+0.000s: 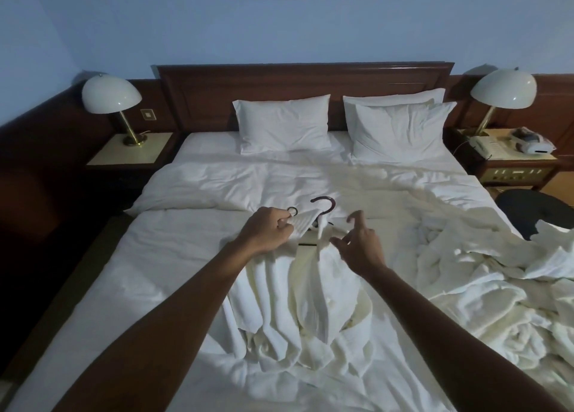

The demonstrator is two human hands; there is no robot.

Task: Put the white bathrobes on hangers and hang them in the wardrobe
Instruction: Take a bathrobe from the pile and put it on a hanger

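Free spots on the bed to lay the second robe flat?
Bare duvet between the bathrobe under the hands and the bed's left edge. Another band between the hanger hook and the pillows. Crowded: the right side, covered by a crumpled white pile. Left hand pinches the collar; right hand hovers open.

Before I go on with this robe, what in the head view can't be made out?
- Hanger: only its dark hook shows; the bathrobe covers its shoulders.
- What the left hand pinches: a small dark ring by the fingertips, too small to identify.
- Second robe heap: cut off by the right edge.
- Wardrobe: not in view.
- Items on the right nightstand: too small, dim.
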